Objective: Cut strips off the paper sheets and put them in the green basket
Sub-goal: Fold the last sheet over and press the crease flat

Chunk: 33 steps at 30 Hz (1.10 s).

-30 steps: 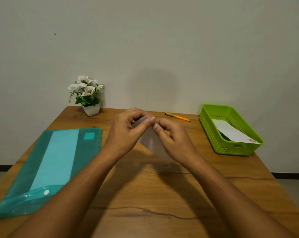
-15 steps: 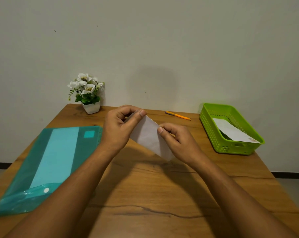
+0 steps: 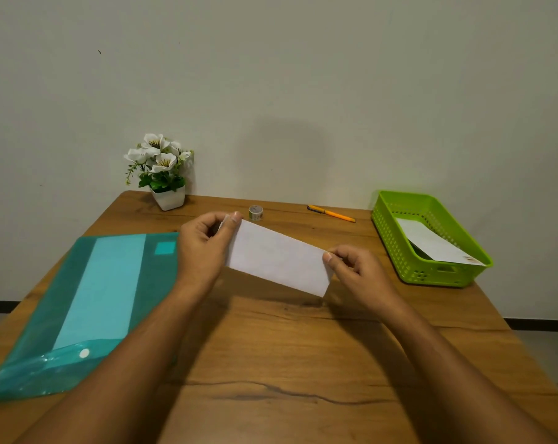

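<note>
Above the table (image 3: 271, 363), a white strip (image 3: 277, 256) is stretched between two hands: the left hand (image 3: 204, 248) pinches its far end, the right hand (image 3: 357, 272) its near end. The basket (image 3: 396, 238) stands right, holding paper (image 3: 431, 241).

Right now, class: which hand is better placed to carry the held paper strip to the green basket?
Right hand: it pinches the end of the paper strip nearest the green basket, which sits to its right; the left hand holds the far end.
</note>
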Each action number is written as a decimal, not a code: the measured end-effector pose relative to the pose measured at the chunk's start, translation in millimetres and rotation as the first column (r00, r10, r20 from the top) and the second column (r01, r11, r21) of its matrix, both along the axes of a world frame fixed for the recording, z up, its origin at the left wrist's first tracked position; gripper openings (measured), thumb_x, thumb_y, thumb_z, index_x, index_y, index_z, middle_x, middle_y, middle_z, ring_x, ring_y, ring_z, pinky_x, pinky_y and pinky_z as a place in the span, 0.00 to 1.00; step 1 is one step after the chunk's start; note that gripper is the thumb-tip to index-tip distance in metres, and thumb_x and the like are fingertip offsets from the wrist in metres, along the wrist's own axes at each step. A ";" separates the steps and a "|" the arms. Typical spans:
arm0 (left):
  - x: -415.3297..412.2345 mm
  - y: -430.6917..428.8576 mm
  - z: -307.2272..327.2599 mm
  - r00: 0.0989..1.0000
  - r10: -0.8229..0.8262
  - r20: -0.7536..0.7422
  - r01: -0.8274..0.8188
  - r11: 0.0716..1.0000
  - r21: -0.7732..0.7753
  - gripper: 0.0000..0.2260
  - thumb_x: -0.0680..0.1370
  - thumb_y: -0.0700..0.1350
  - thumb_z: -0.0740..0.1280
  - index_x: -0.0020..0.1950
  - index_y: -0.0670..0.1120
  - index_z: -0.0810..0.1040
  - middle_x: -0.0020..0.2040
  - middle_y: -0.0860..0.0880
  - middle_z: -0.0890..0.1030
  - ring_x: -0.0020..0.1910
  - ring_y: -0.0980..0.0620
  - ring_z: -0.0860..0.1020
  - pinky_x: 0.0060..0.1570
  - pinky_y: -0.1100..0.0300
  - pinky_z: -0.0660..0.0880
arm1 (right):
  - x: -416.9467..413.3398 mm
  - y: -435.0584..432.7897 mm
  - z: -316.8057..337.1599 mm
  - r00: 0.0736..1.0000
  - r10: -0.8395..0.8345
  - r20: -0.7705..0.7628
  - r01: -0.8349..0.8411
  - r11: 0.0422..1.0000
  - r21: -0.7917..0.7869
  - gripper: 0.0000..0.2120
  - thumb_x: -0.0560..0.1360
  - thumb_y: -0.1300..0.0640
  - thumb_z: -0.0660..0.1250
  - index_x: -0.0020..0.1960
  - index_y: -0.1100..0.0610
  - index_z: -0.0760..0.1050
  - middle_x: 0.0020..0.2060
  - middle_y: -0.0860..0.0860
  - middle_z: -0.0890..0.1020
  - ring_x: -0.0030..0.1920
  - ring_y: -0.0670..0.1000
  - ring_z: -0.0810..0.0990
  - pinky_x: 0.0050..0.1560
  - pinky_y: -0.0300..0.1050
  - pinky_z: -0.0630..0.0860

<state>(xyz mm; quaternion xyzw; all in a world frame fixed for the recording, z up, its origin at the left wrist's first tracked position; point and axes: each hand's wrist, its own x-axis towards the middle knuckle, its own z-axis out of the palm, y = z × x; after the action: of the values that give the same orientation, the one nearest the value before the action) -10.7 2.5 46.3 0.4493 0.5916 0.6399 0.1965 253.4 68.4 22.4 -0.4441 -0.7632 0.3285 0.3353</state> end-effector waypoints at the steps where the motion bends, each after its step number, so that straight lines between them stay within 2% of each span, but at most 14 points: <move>1: 0.7 0.2 -5.5 1.000 0.021 0.009 -0.021 0.999 -0.026 0.06 0.81 0.49 0.70 0.47 0.50 0.85 0.42 0.52 0.85 0.42 0.57 0.82 0.40 0.63 0.79 | -0.7 0.1 -1.4 0.998 -0.043 -0.037 0.041 0.998 -0.047 0.13 0.83 0.52 0.65 0.44 0.56 0.82 0.35 0.51 0.82 0.34 0.50 0.77 0.35 0.49 0.72; 2: 0.7 0.4 -11.3 0.999 0.043 0.018 -0.041 0.997 -0.066 0.05 0.81 0.49 0.70 0.49 0.50 0.85 0.42 0.51 0.85 0.43 0.56 0.82 0.41 0.60 0.81 | -1.2 1.0 -4.0 0.992 -0.097 -0.081 0.089 0.991 -0.100 0.12 0.83 0.54 0.66 0.44 0.56 0.82 0.34 0.48 0.81 0.33 0.45 0.76 0.33 0.44 0.71; 4: 1.6 0.4 -20.8 0.997 0.082 -0.003 -0.081 0.981 -0.177 0.06 0.82 0.48 0.69 0.57 0.52 0.83 0.44 0.51 0.83 0.46 0.51 0.83 0.44 0.55 0.83 | -2.7 4.2 -9.2 0.969 -0.185 -0.162 0.151 0.967 -0.204 0.10 0.83 0.56 0.68 0.44 0.55 0.83 0.36 0.47 0.84 0.35 0.43 0.79 0.34 0.40 0.74; 5: 2.1 0.4 -26.0 0.994 0.091 -0.060 -0.103 0.966 -0.236 0.10 0.82 0.48 0.68 0.63 0.53 0.80 0.46 0.51 0.83 0.47 0.51 0.82 0.46 0.54 0.82 | -3.7 8.4 -13.5 0.961 -0.213 -0.178 0.171 0.959 -0.226 0.08 0.82 0.57 0.68 0.46 0.54 0.83 0.39 0.47 0.86 0.38 0.44 0.82 0.37 0.42 0.77; 7: 4.3 -0.6 -35.4 0.957 0.066 -0.283 -0.155 0.940 -0.305 0.19 0.83 0.48 0.67 0.74 0.55 0.72 0.58 0.53 0.81 0.56 0.54 0.79 0.55 0.53 0.80 | -4.1 19.6 -23.3 0.963 -0.237 -0.128 0.208 0.957 -0.203 0.07 0.82 0.58 0.68 0.50 0.50 0.83 0.44 0.48 0.87 0.45 0.48 0.84 0.45 0.49 0.80; 10: 16.5 0.0 -45.9 0.798 -0.147 -0.584 -0.096 0.926 -0.365 0.23 0.84 0.52 0.63 0.79 0.58 0.64 0.74 0.54 0.70 0.72 0.53 0.69 0.69 0.51 0.69 | -9.9 32.6 -32.7 0.974 -0.220 0.046 0.223 0.970 -0.100 0.10 0.82 0.59 0.66 0.56 0.48 0.84 0.49 0.46 0.86 0.51 0.49 0.83 0.52 0.51 0.80; 13: 26.1 5.2 -64.8 0.583 -0.442 -0.682 -0.019 0.832 -0.555 0.25 0.86 0.57 0.55 0.82 0.56 0.57 0.82 0.53 0.58 0.81 0.50 0.55 0.78 0.47 0.52 | -17.5 40.0 -34.1 0.937 -0.234 0.261 0.250 0.968 -0.029 0.14 0.83 0.58 0.63 0.65 0.51 0.82 0.61 0.48 0.84 0.62 0.52 0.80 0.60 0.52 0.78; 15: 25.4 8.2 -81.5 0.453 -0.529 -0.718 -0.066 0.783 -0.618 0.26 0.86 0.59 0.49 0.84 0.53 0.52 0.84 0.51 0.52 0.83 0.48 0.48 0.79 0.45 0.44 | -22.4 39.7 -35.7 0.867 -0.258 0.426 0.258 0.964 0.059 0.15 0.83 0.56 0.63 0.68 0.51 0.79 0.65 0.49 0.81 0.65 0.53 0.78 0.65 0.53 0.76; 16: 24.6 8.8 -86.7 0.416 -0.538 -0.733 -0.097 0.775 -0.625 0.27 0.86 0.60 0.47 0.84 0.53 0.51 0.85 0.51 0.50 0.83 0.48 0.46 0.79 0.45 0.42 | -25.9 35.9 -35.2 0.819 -0.265 0.509 0.236 0.964 0.121 0.16 0.83 0.54 0.62 0.69 0.51 0.78 0.66 0.51 0.80 0.66 0.54 0.77 0.66 0.53 0.75; 19: 26.3 11.6 -93.4 0.391 -0.527 -0.755 -0.139 0.777 -0.614 0.27 0.86 0.60 0.44 0.84 0.53 0.49 0.85 0.50 0.48 0.83 0.47 0.45 0.79 0.44 0.41 | -41.8 17.1 -37.1 0.724 -0.228 0.651 0.090 0.967 0.238 0.18 0.84 0.51 0.60 0.73 0.52 0.73 0.74 0.54 0.73 0.73 0.56 0.69 0.74 0.55 0.68; 22: 28.9 10.2 -93.7 0.376 -0.508 -0.775 -0.154 0.791 -0.593 0.27 0.86 0.60 0.43 0.84 0.53 0.49 0.85 0.50 0.49 0.83 0.46 0.46 0.79 0.44 0.42 | -65.6 -3.7 -47.8 0.751 -0.050 0.658 -0.113 0.973 0.203 0.22 0.86 0.54 0.55 0.78 0.55 0.65 0.80 0.55 0.64 0.80 0.56 0.60 0.80 0.56 0.58; 24: 28.9 8.5 -93.3 0.376 -0.511 -0.773 -0.154 0.788 -0.596 0.27 0.86 0.60 0.43 0.84 0.53 0.49 0.85 0.50 0.48 0.83 0.47 0.45 0.80 0.44 0.43 | -77.5 -11.8 -57.5 0.757 0.031 0.653 -0.171 0.973 0.152 0.24 0.86 0.54 0.54 0.82 0.55 0.60 0.82 0.54 0.61 0.82 0.55 0.56 0.81 0.55 0.53; 28: 29.8 7.8 -92.7 0.379 -0.516 -0.768 -0.172 0.776 -0.607 0.28 0.86 0.60 0.43 0.84 0.52 0.47 0.85 0.50 0.47 0.83 0.47 0.44 0.80 0.44 0.43 | -72.4 -11.2 -64.8 0.762 0.030 0.647 -0.138 0.984 0.116 0.26 0.88 0.49 0.49 0.84 0.55 0.53 0.84 0.51 0.55 0.84 0.53 0.50 0.82 0.53 0.47; 33: 22.7 9.5 -95.7 0.393 -0.513 -0.763 -0.220 0.753 -0.620 0.31 0.85 0.62 0.42 0.84 0.48 0.43 0.85 0.47 0.45 0.83 0.47 0.43 0.81 0.44 0.43 | -24.3 3.0 -67.2 0.674 -0.054 0.737 -0.010 0.997 0.081 0.30 0.87 0.42 0.43 0.85 0.54 0.45 0.85 0.50 0.48 0.84 0.52 0.45 0.82 0.56 0.44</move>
<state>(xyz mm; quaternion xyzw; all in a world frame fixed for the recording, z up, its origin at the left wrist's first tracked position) 12.0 12.1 -49.4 0.6803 0.7312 0.0259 0.0423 229.1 71.5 -44.8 -0.5345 -0.8404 0.0870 0.0195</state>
